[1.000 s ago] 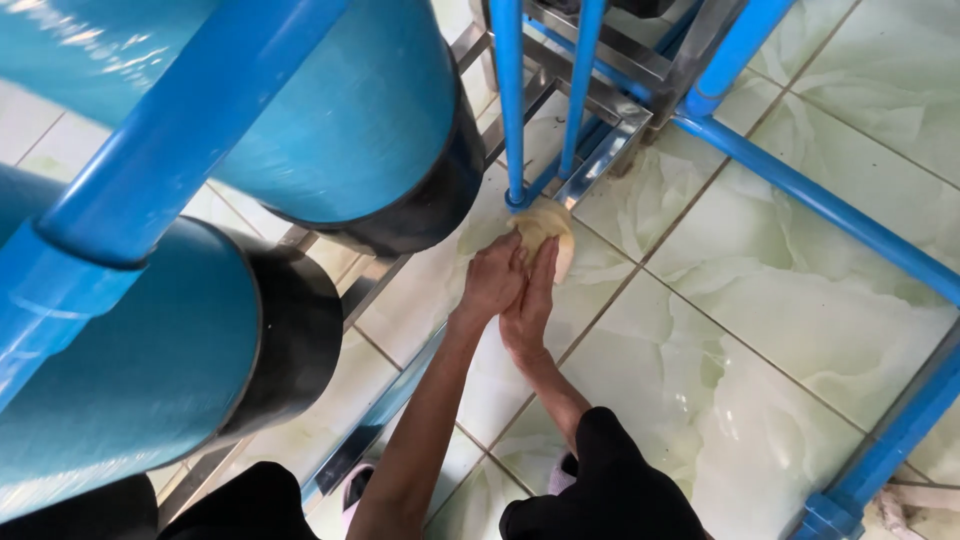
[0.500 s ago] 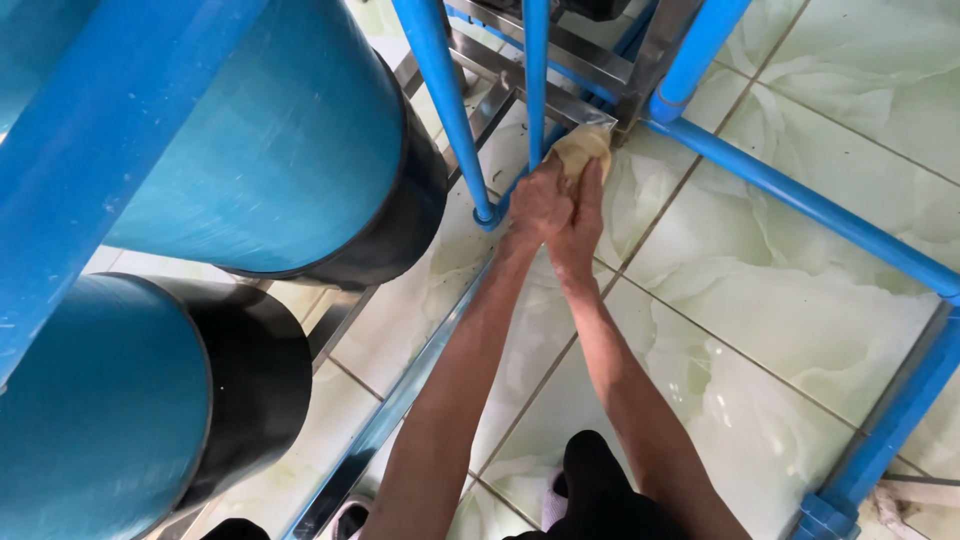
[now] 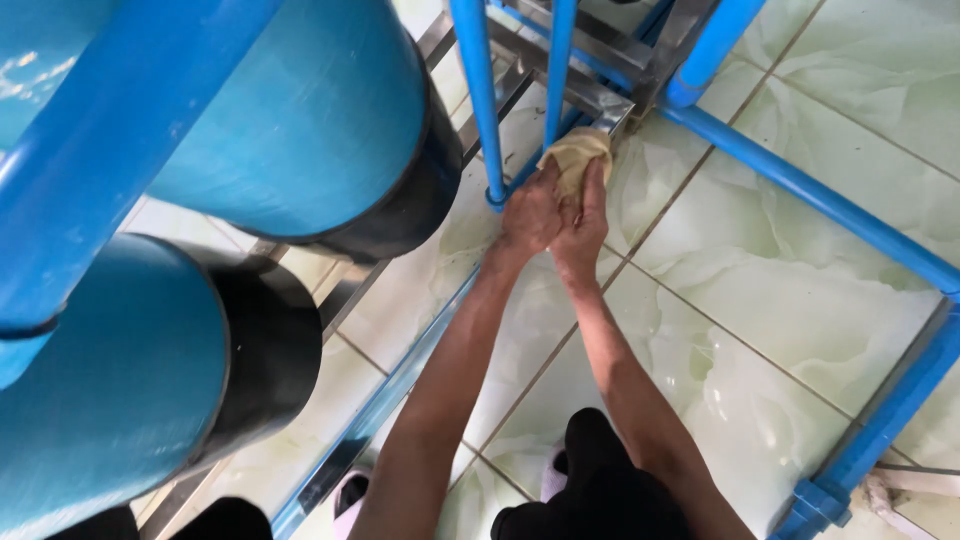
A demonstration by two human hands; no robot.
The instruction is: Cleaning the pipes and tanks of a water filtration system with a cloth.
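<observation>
Down low, a crumpled tan cloth (image 3: 577,155) sits pressed against the corner of a metal frame (image 3: 600,98), just above the pale green floor tiles (image 3: 800,300). Both hands meet on it: the left hand (image 3: 530,212) curls its fingers over the cloth's near edge, and the right hand (image 3: 583,215) lies alongside, touching the left, with its fingers stretched up and clamped onto the cloth. Just left of the hands a thin blue pipe (image 3: 480,100) drops to an elbow at the floor, with a second blue pipe (image 3: 558,70) beside it. A thicker blue pipe (image 3: 810,190) runs diagonally to the right. Two large teal tanks (image 3: 300,120) with black bases fill the left side.
</observation>
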